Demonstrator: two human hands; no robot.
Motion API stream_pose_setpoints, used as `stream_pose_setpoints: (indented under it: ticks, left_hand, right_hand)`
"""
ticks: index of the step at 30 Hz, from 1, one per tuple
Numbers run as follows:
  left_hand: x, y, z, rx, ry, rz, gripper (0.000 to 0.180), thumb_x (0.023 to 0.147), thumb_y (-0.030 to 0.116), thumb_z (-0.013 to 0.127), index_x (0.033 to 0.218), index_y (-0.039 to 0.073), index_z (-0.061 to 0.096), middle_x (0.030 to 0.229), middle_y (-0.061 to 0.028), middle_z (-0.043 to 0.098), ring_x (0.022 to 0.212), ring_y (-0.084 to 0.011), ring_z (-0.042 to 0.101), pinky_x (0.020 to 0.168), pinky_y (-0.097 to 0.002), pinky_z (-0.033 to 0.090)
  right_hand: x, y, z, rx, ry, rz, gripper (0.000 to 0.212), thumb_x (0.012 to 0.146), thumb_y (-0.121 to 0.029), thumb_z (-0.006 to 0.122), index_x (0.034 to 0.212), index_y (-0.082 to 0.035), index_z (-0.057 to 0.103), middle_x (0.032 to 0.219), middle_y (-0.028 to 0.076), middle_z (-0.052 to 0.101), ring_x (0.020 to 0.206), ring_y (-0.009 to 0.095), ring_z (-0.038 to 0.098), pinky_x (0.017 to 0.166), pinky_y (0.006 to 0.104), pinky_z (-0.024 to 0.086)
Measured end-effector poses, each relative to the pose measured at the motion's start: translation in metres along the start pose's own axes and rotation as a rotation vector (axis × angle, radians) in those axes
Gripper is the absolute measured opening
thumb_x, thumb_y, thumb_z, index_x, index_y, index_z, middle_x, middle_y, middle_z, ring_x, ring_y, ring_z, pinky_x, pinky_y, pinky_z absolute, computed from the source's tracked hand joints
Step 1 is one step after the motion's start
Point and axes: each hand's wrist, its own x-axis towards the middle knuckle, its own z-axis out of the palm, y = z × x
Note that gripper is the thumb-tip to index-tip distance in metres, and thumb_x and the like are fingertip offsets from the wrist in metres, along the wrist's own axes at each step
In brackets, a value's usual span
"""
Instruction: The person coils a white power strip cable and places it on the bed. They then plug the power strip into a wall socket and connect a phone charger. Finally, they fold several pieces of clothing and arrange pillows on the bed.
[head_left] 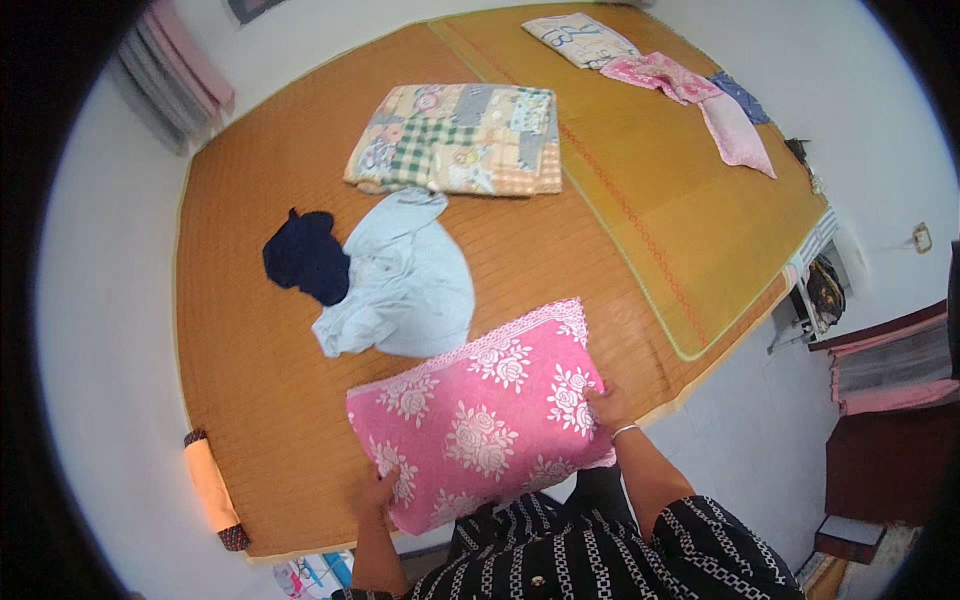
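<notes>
A pink pillow (480,440) with white rose prints and a lacy far edge is held up in front of my body, over the near edge of the bed. My left hand (374,494) grips its left side near the lower corner. On the right side, my right hand (610,408) holds the opposite edge, a bracelet at its wrist. Parts of the fingers are hidden by the pillow. Just beyond it lies a crumpled light blue shirt (415,275), and a dark navy garment (306,255) touches its left side.
A folded patchwork quilt (460,140) lies farther back on the brown mat (230,370). On the yellowish mat (640,150) at right are a white printed pillow (580,40), pink cloths (738,130) and a blue cloth (738,97). An orange bolster (212,490) lies by the left wall.
</notes>
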Motion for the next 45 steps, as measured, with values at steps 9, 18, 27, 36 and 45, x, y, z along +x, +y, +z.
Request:
stream_pose_setpoints:
  ticks: [9, 18, 27, 36, 45]
  left_hand:
    - [0.07, -0.044, 0.082, -1.105, -0.16, 0.418, 0.039, 0.086, 0.015, 0.057, 0.121, 0.002, 0.047, 0.105, -0.0098, 0.059, 0.092, -0.0213, 0.058, 0.077, -0.035, 0.049]
    - [-0.047, 0.275, 0.068, -0.818, -0.477, 0.793, 0.051, 0.087, 0.024, 0.057, 0.131, 0.004, 0.039, 0.125, -0.0114, 0.048, 0.109, -0.0234, 0.05, 0.093, -0.0348, 0.041]
    - [-0.11, 0.287, 0.025, -0.556, -0.249, 0.875, 0.041, 0.087, 0.023, 0.059, 0.12, 0.001, 0.05, 0.113, -0.0113, 0.056, 0.098, -0.0171, 0.055, 0.081, -0.0299, 0.047]
    - [0.038, 0.257, -0.073, -0.733, 0.105, 0.692, 0.045, 0.078, 0.023, 0.066, 0.113, -0.002, 0.054, 0.096, -0.01, 0.062, 0.087, -0.017, 0.058, 0.075, -0.0294, 0.047]
    - [0.208, 0.492, -0.176, -0.351, 0.725, 0.89, 0.051, 0.074, 0.021, 0.066, 0.117, 0.0, 0.048, 0.114, -0.0202, 0.052, 0.111, -0.0329, 0.047, 0.09, -0.0401, 0.04]
  right_hand:
    - [-0.018, -0.001, -0.013, 0.187, 0.032, -0.354, 0.038, 0.078, -0.021, 0.066, 0.108, 0.002, 0.058, 0.088, 0.016, 0.065, 0.08, 0.022, 0.062, 0.072, 0.0319, 0.048]
    - [0.002, -0.153, -0.235, -0.219, 0.748, -0.676, 0.033, 0.082, -0.016, 0.057, 0.109, 0.003, 0.055, 0.099, 0.023, 0.06, 0.092, 0.033, 0.057, 0.084, 0.0377, 0.044]
    - [0.025, -0.141, -0.17, -0.088, 0.363, -0.895, 0.015, 0.083, -0.008, 0.055, 0.096, -0.003, 0.059, 0.089, 0.015, 0.06, 0.087, 0.027, 0.057, 0.079, 0.0353, 0.044]
    - [-0.028, -0.184, -0.051, -0.136, -0.188, -0.766, 0.023, 0.081, -0.008, 0.058, 0.103, -0.004, 0.058, 0.097, 0.012, 0.06, 0.091, 0.021, 0.058, 0.079, 0.0308, 0.046]
    - [0.211, -0.37, 0.029, -0.482, 0.029, -0.836, 0.032, 0.077, -0.019, 0.063, 0.103, -0.002, 0.055, 0.101, 0.021, 0.057, 0.1, 0.034, 0.054, 0.084, 0.04, 0.044]
